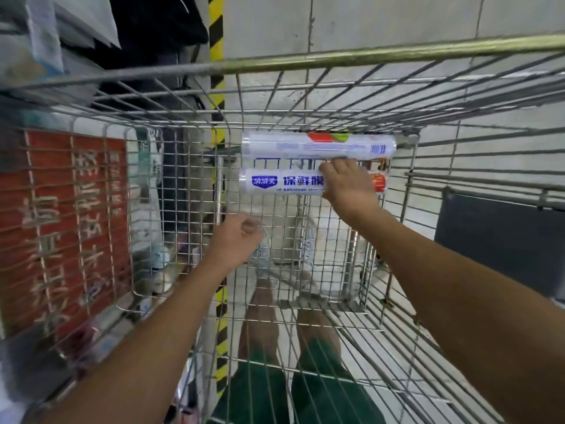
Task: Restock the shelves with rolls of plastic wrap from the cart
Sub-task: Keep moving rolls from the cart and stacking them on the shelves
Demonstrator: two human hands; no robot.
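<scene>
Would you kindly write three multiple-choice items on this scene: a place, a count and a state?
1. Where do the plastic wrap rolls lie? A on a shelf; B at the wire cart's far end; C on the floor.
2. How many rolls are in the cart? A two; B four; C six.
3. What is the right hand doing? A hanging empty; B gripping the nearer roll; C holding a box.
Answers: B, both lie by the cart's far wall. A, a farther roll and the nearer one show. B, its fingers curl over that roll.

The right hand (345, 182) half-hides the nearer roll (284, 181) — red sign (70, 209) blurred.
</scene>
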